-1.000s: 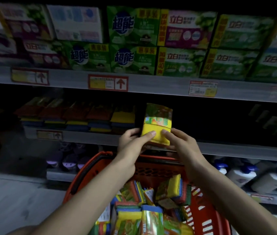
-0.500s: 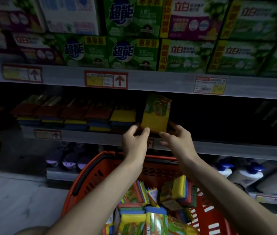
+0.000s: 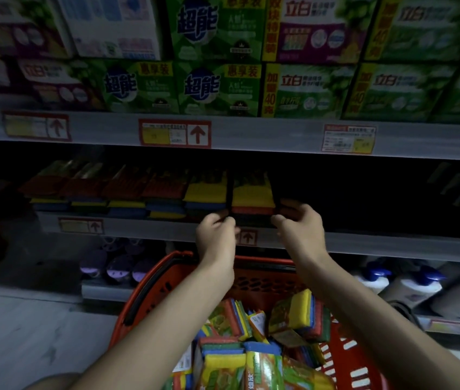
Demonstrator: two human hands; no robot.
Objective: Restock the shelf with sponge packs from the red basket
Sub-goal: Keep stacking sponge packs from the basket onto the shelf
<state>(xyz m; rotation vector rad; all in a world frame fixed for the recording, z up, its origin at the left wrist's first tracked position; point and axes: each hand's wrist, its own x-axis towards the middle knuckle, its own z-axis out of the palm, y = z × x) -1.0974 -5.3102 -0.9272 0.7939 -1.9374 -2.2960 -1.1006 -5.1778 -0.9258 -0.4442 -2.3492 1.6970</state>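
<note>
Two hands work this step. My left hand point(image 3: 217, 235) and right hand point(image 3: 299, 229) sit at the front corners of one sponge pack point(image 3: 252, 197), fingers curled in and pinching its two sides. The light is dim, so I cannot tell how firm the hold is. The pack lies flat on the middle shelf point(image 3: 392, 246), at the right end of the row of packs point(image 3: 127, 192), just beside its neighbour.

To finish well:
- Square the front edge with the row.
- Close the gap to the neighbour.
- Release both sides together, so the soft pack does not spring askew.

The shelf is a grey ledge with price tags point(image 3: 81, 225) along its lip. To the right of the pack it is too dark to read. Boxes point(image 3: 217, 88) fill the shelf above, and bottles point(image 3: 408, 285) stand below right. The red basket point(image 3: 265, 280) sits under my forearms, holding many more packs.
</note>
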